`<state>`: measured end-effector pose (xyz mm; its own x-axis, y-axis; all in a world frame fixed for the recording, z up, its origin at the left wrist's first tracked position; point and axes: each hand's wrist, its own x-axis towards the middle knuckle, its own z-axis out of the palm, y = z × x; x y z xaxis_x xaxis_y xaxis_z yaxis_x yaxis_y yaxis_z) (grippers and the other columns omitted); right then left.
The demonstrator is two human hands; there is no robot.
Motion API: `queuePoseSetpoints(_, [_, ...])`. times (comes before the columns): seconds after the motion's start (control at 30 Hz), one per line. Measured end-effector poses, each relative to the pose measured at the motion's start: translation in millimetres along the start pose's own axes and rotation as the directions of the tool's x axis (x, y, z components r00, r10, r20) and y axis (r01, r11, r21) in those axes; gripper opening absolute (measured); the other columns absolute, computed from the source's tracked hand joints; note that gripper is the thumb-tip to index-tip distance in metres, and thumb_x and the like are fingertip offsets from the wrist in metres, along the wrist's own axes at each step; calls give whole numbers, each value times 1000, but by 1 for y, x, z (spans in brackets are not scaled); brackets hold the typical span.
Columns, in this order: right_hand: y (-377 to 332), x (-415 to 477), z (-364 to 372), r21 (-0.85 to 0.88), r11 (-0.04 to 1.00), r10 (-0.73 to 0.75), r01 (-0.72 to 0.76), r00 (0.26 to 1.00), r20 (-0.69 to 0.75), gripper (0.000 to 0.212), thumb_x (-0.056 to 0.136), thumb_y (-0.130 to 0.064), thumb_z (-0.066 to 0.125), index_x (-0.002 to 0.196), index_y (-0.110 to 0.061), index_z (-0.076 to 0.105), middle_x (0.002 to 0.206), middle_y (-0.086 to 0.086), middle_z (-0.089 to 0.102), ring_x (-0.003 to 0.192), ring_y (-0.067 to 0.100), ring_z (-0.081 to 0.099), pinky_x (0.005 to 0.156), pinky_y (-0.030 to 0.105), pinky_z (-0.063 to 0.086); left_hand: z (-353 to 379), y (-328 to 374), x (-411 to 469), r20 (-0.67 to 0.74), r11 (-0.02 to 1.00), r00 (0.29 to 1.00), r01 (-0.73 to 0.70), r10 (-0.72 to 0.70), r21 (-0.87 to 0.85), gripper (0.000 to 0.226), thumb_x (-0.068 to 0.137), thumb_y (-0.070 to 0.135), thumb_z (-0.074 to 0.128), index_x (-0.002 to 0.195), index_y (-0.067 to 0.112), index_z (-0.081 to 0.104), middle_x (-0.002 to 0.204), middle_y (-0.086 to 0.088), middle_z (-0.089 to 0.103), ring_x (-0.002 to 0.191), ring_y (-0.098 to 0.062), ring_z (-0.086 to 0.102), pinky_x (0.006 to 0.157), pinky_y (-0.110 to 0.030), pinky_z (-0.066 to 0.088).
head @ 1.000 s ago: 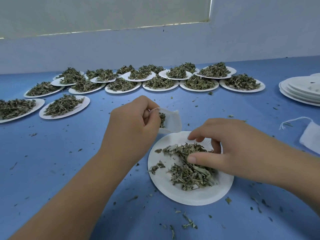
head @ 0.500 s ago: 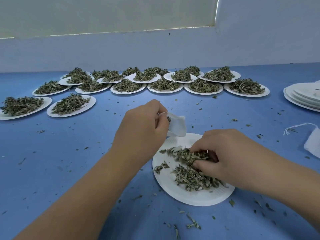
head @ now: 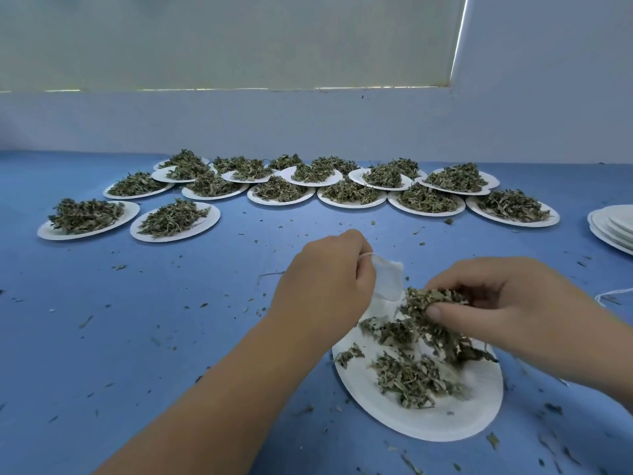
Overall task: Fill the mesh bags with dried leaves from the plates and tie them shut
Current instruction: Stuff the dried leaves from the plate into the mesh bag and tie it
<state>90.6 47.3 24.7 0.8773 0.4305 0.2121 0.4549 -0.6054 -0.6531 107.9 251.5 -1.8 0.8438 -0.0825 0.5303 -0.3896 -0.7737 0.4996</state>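
left hand [head: 325, 282] pinches mesh bag [head: 388, 281] above far rim of plate [head: 445, 426] — mouth seemingly held open | right hand [head: 507, 303] grip closed on leaf clump [head: 431, 299] over plate — likely so spills land back

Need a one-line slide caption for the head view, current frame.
Left hand holds a white mesh bag while the right hand pinches a clump of dried leaves above the paper plate.

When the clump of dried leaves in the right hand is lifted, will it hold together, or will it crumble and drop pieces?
Probably loose: strands hang from the clump under the right hand toward the plate. Likely brittle and light: many crumbs lie scattered on the blue table. Keeping it over the plate seems wise.
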Motion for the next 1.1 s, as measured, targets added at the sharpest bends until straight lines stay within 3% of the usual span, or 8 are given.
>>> queuePoseSetpoints(0.13, [-9,4,-6,53,998,-20,20,1000,-9,33,61,-61,63,88,-45,72,76,-3,71,73,22,67,76,45,56,1,-1,0,3,1000,1000,17,-17,-25,15,93,20,50,81,20,60,56,10,44,57,-8,46,51,-28,41])
queuePoseSetpoints(0.2, [-11,8,-6,32,999,-7,8,999,-41,23,64,-55,67,86,-48,71,74,-6,71,71,18,66,74,41,55,3,0,0,1,999,1000,17,-17,-42,15,93,20,51,81,20,60,56,10,43,56,-8,45,51,-28,41])
queuePoseSetpoints(0.33, [-19,13,-1,-127,990,50,-58,996,-68,7,69,-44,64,72,-44,70,67,-20,65,64,0,59,64,16,45,5,2,-1,11,997,1000,14,-14,-74,14,92,21,52,83,21,61,54,9,42,58,-10,48,55,-35,49])
queuePoseSetpoints(0.5, [-26,25,11,-416,906,54,-86,995,-87,9,82,-38,63,81,-32,71,68,-8,62,66,6,55,59,22,43,4,7,-3,11,994,1000,8,-6,-110,13,91,22,53,83,21,63,55,8,44,59,-10,50,58,-38,51])
queuePoseSetpoints(0.57, [-25,30,19,-469,879,29,-87,991,-129,13,83,-39,65,94,-35,67,73,-14,59,65,-2,50,54,14,39,4,7,-3,9,993,1000,8,-7,-122,12,91,22,53,83,21,63,54,8,43,58,-12,49,58,-40,51])
queuePoseSetpoints(0.7, [-23,28,31,-403,912,-21,-79,971,-237,18,80,-38,71,89,-35,56,74,-17,56,69,-3,51,59,17,40,3,6,-3,13,990,1000,10,-9,-144,12,91,20,53,83,19,62,53,8,41,54,-11,44,57,-41,50])
queuePoseSetpoints(0.87, [-21,22,41,-407,913,-125,18,963,-238,3,78,-28,72,80,-27,71,68,-9,57,67,7,52,59,21,38,5,4,-4,27,979,999,38,-33,-200,12,89,21,55,81,20,64,51,9,41,53,-8,43,56,-39,50])
queuePoseSetpoints(1.1, [-19,17,43,-350,930,-237,110,908,-347,21,71,-11,81,78,-22,64,73,-11,55,62,-3,52,53,15,41,4,3,-4,29,969,998,66,-61,-236,13,89,21,55,80,22,64,48,10,44,50,-7,45,55,-41,53])
